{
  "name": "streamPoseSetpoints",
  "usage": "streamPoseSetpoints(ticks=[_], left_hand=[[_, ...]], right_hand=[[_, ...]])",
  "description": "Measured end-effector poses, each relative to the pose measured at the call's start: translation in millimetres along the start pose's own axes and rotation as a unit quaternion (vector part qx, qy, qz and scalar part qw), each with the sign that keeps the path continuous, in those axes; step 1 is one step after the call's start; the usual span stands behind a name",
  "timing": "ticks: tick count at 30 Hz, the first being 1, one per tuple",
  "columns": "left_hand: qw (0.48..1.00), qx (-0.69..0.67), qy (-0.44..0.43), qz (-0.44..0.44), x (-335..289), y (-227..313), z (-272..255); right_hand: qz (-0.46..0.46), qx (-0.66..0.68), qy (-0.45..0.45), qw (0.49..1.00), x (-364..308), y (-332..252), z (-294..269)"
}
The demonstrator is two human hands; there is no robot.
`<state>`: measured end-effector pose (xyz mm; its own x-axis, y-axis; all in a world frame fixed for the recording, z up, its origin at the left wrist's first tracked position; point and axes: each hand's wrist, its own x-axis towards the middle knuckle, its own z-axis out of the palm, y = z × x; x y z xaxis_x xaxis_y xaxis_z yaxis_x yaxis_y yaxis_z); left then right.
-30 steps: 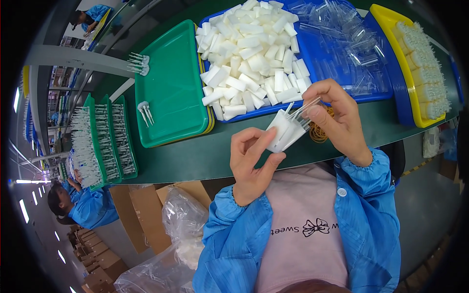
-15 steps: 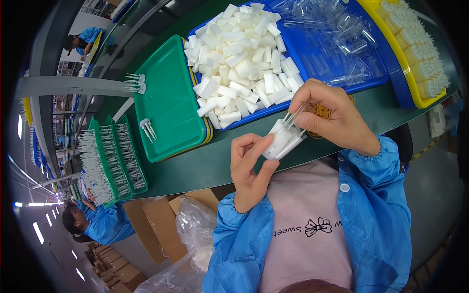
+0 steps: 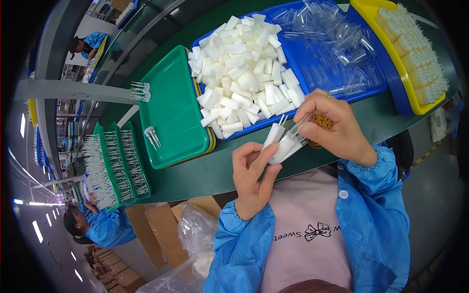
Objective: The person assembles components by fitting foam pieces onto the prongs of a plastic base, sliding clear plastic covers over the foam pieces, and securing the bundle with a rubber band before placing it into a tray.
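Observation:
My left hand (image 3: 254,173) pinches a white foam piece (image 3: 273,136), and thin pale rods stick out of its upper end. Right beside it is a clear plastic tube (image 3: 299,131) with something white in its lower part. My right hand (image 3: 334,128) grips the tube's upper end between thumb and fingers. The lower end of the tube touches or lies very near my left fingertips; which of the two I cannot tell. Partly behind my right hand lies a heap of yellowish rubber bands (image 3: 323,122).
Beyond my hands stand a blue tray of white foam pieces (image 3: 239,68) and a blue tray of clear tubes (image 3: 337,49). A green tray (image 3: 173,112) with small white-tipped bundles lies left. A yellow tray (image 3: 415,100) is far right. Cardboard boxes (image 3: 159,229) stand below the table edge.
The foam piece with the rods now stands apart from the clear tube, up and to its left; before, they overlapped. Both hands keep their grip, and the whole view has shifted slightly.

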<state>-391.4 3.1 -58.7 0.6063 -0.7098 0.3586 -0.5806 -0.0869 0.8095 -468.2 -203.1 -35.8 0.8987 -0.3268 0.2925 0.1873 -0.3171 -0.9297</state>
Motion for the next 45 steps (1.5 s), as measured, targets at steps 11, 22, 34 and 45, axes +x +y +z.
streamPoseSetpoints(ticks=[11,22,34,45], left_hand=[[0.999,-0.046,0.028,-0.008,-5.3,-6.1,6.0],[0.998,-0.049,0.027,-0.001,-10.3,-6.6,4.7],[0.998,-0.047,0.036,0.013,-10.8,-18.2,8.7],[0.834,-0.498,0.086,-0.220,-9.4,-37.2,20.5]], right_hand=[[0.119,0.160,-0.028,0.979,-0.5,-2.2,-0.9],[0.117,0.172,-0.044,0.977,-0.5,1.3,1.1],[0.070,0.119,-0.047,0.989,0.9,3.9,4.2],[0.002,-0.020,-0.012,1.000,0.5,7.4,4.4]])
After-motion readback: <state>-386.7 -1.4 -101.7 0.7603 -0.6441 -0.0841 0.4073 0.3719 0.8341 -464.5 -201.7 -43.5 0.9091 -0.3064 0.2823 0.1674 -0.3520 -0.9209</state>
